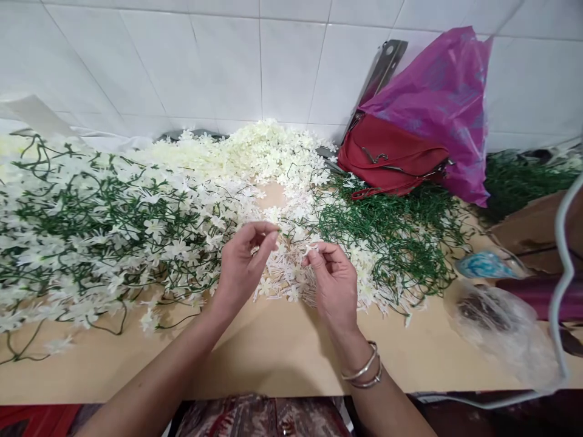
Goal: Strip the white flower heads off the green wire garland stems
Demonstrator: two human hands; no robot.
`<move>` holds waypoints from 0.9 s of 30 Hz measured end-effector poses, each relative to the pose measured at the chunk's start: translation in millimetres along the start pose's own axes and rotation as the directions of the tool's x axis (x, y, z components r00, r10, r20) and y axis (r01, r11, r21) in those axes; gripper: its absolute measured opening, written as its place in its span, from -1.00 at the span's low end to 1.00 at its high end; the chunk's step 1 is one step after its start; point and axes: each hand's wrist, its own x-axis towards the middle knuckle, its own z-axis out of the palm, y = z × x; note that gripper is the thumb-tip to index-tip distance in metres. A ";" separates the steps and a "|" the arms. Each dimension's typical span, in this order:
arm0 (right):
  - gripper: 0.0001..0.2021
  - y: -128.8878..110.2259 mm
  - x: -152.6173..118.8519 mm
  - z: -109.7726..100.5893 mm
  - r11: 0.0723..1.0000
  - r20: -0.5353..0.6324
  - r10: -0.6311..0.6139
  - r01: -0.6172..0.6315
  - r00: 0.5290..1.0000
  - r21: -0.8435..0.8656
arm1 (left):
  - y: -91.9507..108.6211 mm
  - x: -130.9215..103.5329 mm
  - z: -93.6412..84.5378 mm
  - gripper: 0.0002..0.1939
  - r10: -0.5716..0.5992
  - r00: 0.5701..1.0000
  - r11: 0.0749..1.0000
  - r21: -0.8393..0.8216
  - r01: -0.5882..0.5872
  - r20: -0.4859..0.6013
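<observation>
- Clock directions run from the midpoint between the hands, with 12 toward the wall [223, 73].
- The right hand [337, 282] pinches a small white flower [311, 249] between thumb and finger, its other fingers curled; two bangles [364, 370] circle that wrist.
- The left hand [241, 261] has thumb and forefinger tips together or nearly so, a speck of green at them (I cannot tell whether it is gripped).
- The hands stand apart, with a gap between them over a litter of loose white blossoms [291, 276].
- From 8 to 10 o'clock, a broad heap of flowered stems [177, 249] runs beside the left hand and out past the view's left edge.
- At 12, cream blossoms [268, 145] bank up near the wall, a small patch of table showing before them.
- At 1 to 2, a red bag [392, 152] and a purple bag [449, 91] limit the reach.
- Toward 2 and 3, green stems [405, 243] lie tangled near the right hand.
- At 3 to 4, a clear bag [505, 334] and a pale cable [558, 273] crowd the right side.
- At 6, bare table [273, 364] stretches under the forearms to its near edge, the widest room here.
</observation>
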 end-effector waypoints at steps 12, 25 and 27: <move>-0.75 5.8 -4.5 3.0 0.947 0.441 0.292 -0.320 0.849 -0.011 | -26.2 -71.2 -22.0 -0.78 -0.344 0.937 0.927 -0.136 0.348 0.055; -0.77 6.0 -3.7 4.0 0.935 0.474 0.352 -0.330 0.807 -0.133 | -30.8 -77.6 -21.0 -0.83 -0.264 0.957 0.959 -0.072 0.274 0.122; -0.79 7.1 -3.8 2.4 0.934 0.482 0.354 -0.330 0.801 -0.138 | -31.4 -78.1 -20.9 -0.83 -0.255 0.958 0.963 -0.053 0.264 0.127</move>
